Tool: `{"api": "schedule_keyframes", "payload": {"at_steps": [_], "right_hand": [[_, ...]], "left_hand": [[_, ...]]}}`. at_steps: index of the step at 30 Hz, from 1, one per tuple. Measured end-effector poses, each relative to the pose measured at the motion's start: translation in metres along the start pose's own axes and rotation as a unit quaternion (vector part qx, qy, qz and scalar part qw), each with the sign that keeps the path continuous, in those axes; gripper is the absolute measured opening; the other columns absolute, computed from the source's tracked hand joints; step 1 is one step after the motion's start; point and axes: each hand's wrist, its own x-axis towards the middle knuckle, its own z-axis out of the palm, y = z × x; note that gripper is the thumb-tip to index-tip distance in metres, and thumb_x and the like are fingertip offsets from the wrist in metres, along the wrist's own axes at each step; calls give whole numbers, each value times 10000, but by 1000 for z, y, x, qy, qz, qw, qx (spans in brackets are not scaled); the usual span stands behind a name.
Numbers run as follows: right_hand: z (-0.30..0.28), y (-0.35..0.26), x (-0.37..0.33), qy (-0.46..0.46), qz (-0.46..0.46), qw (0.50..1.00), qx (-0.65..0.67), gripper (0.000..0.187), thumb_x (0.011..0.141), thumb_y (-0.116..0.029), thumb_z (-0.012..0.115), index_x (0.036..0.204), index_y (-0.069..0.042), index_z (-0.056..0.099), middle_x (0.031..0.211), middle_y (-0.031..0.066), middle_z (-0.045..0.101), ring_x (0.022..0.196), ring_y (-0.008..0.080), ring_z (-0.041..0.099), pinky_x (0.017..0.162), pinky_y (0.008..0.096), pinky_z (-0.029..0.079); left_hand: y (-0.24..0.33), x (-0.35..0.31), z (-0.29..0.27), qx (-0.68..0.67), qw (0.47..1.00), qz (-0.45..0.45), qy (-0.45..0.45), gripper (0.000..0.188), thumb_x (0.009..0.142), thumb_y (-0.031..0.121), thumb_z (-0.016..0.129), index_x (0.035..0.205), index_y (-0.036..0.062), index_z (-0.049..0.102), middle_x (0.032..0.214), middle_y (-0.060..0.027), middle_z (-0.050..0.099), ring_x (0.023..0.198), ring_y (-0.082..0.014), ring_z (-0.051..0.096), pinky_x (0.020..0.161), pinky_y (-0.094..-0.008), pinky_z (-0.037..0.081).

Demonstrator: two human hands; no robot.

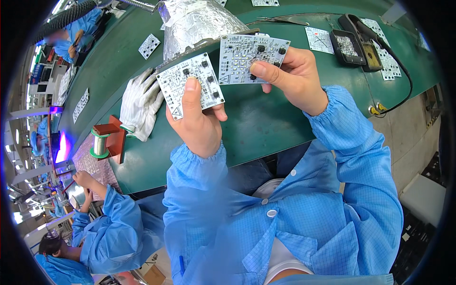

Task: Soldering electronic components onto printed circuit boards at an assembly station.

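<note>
My left hand (197, 121) grips a white circuit board (178, 83) by its lower edge, thumb flat on the face and fingers behind. My right hand (294, 78) pinches a second white circuit board (240, 52) at its right side, the thumb on its face near a black part. Both boards carry small black components and face up at me. They are held side by side above the green bench, their near corners almost meeting. Behind them a foil-covered hood (190, 28) stands on the bench.
White work gloves (138, 104) lie left of my left hand, beside a solder spool (99, 145) on a reddish-brown stand. At right are a black soldering-iron stand (354, 45), tweezers (280, 21) and more boards (319, 40). A co-worker in blue (114, 225) sits at left.
</note>
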Motion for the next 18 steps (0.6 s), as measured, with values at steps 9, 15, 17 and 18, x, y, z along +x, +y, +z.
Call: {"api": "schedule_keyframes", "payload": {"at_steps": [9,15,17,18], "right_hand": [[-1,-1,-2,-8,-28,999,-19,197,836,-88,632,1006,10,627,884,77,648,626,75,536,517,207,451],[-3,5,7,-44,-328,905,-266,151,725,-11,699,846,28,618,669,100,567,563,174,548,476,273,393],[-4,7,11,-63,-327,889,-315,157,711,-11,706,836,23,617,663,110,559,555,194,545,477,278,394],[-4,8,11,-80,-319,872,-361,163,697,-10,712,825,18,616,658,119,552,548,213,542,477,283,396]], "left_hand": [[1,0,0,-1,1000,1,1,238,852,184,538,973,-20,516,742,-100,574,422,-137,467,341,-240,355],[-2,0,-4,-12,1000,-4,7,227,855,181,530,970,-14,516,723,-92,565,428,-134,466,341,-239,352],[-1,3,-7,-38,999,-16,8,214,859,190,526,956,0,517,700,-80,554,430,-129,457,345,-243,352],[-1,4,-7,-34,999,-21,8,214,859,190,526,956,0,517,700,-80,554,430,-129,457,345,-243,352]]}}
